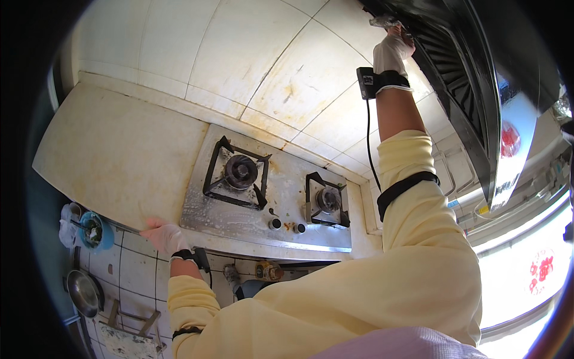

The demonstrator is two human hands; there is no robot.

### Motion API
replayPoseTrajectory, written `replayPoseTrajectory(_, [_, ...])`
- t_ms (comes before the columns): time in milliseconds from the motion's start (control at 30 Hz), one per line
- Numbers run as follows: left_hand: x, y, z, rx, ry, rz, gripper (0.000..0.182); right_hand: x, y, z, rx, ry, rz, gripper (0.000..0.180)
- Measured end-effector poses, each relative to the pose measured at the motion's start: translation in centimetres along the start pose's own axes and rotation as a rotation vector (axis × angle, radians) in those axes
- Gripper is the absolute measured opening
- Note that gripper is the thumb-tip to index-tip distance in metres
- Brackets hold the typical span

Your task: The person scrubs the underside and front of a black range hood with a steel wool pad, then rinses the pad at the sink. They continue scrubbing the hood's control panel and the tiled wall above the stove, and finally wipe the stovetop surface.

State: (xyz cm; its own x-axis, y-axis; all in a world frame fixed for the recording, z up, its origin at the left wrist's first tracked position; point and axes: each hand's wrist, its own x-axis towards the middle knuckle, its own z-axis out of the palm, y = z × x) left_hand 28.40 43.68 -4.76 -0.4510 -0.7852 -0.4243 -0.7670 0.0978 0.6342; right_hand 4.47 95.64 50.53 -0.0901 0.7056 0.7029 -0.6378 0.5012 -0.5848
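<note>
My right hand (397, 47), in a thin whitish covering, reaches up to the left edge of a black range hood (462, 80). It grips a crumpled, shiny, translucent piece (383, 21), whose material I cannot make out for certain. My left hand (166, 238), in a similar thin covering, rests by the front edge of the pale countertop (121, 152), left of the gas stove, with nothing visible in it. The stainless steel gas stove (278, 193) has two burners with black pan supports and two knobs. Whitish streaks, wet or soapy-looking, lie on its left part.
Stained wall tiles (291, 85) rise behind the stove. On the floor at lower left are a blue bin (96, 233) with waste, a metal pan (84, 294) and a worn stool (128, 339). A bottle (269, 271) stands below the counter front. A bright window (520, 269) is at right.
</note>
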Motion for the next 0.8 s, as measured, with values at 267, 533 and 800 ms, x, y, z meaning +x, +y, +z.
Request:
replayPoseTrajectory(267, [0.4,-0.6,0.9,0.017,0.014,0.008,0.060,5.5,1.7,-0.6,1.235,0.010,0.560,0.031])
replayPoseTrajectory(533, [1.2,-0.8,1.1,0.034,0.040,0.003,0.058,5.4,2.1,-5.8,0.406,0.218,0.303,0.027])
replayPoseTrajectory(800, [0.5,0.1,-0.2,0.015,-0.020,-0.033,0.053,10.3,1.7,-13.6,1.093,0.454,0.717,0.034])
